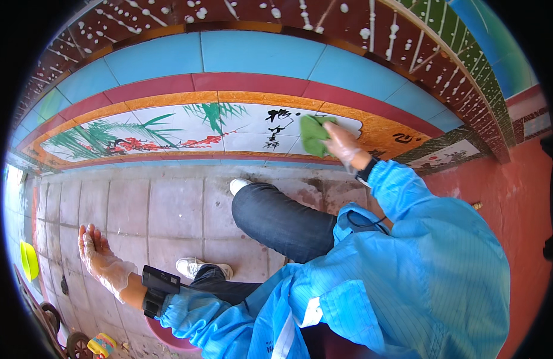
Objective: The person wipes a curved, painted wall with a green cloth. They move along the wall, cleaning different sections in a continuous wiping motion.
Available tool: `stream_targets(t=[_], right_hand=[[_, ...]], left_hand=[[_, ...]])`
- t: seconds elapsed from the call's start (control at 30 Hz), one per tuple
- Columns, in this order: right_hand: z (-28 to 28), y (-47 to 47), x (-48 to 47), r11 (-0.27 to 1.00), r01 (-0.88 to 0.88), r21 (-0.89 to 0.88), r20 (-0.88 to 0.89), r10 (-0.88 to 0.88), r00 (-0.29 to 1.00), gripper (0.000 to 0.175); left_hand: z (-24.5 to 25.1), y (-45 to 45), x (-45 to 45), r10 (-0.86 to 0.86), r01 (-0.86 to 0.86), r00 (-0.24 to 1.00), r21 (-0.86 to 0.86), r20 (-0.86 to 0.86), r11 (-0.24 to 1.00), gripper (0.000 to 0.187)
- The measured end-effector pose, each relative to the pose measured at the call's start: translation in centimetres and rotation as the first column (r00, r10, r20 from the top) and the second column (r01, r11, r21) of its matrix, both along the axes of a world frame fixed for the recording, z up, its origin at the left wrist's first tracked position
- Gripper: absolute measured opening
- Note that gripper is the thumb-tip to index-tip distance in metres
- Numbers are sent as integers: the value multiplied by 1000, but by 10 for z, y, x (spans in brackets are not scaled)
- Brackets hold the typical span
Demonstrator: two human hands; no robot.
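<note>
Pressed against the white painted panel of the tiled wall [254, 130] is a green cloth [316, 134], held in my right hand [343, 142], which wears a clear plastic glove. The panel shows green leaves, red blossoms and black brush characters; the cloth covers part of its right end. My left hand [99, 260], also in a clear glove, hangs over the floor tiles at the left, holding nothing, with its fingers lightly curled and partly spread. Black bands circle both wrists, and a small black device sits by the left one.
Square paving tiles [175, 206] run along the wall's foot, with wet-looking patches near my knee. A pink basin [168, 336] lies partly under my left sleeve. At the lower left are a dark wheel [79, 346], a yellow toy-like item [102, 344] and a yellow-green object [29, 260].
</note>
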State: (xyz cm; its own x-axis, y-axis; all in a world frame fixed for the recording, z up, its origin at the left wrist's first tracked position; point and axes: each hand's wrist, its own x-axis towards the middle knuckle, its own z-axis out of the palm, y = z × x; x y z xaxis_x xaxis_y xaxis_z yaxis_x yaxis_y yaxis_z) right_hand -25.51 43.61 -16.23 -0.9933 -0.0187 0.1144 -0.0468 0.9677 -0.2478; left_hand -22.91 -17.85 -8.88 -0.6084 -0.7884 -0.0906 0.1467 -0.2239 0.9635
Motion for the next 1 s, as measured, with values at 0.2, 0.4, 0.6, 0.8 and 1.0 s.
stream_targets(t=[0.2,0.4,0.6,0.8,1.0], right_hand=[[6,113,98,628,583,-515,552,-278,786,39],[-3,141,134,340,652,-678,327,-655,681,38],[-13,112,68,542,617,-571,20,-742,670,70],[-14,70,37,629,661,-409,-69,-744,665,54],[-24,65,38,793,541,-280,-228,-603,765,47]], left_hand=[[-1,19,-4,-64,64,998,-3,16,998,27],[0,30,-1,-113,114,993,-29,24,993,29],[-1,20,2,-67,68,997,-37,25,997,27],[7,21,11,-12,14,999,-73,30,997,28],[6,25,5,-33,35,999,-77,19,996,28]])
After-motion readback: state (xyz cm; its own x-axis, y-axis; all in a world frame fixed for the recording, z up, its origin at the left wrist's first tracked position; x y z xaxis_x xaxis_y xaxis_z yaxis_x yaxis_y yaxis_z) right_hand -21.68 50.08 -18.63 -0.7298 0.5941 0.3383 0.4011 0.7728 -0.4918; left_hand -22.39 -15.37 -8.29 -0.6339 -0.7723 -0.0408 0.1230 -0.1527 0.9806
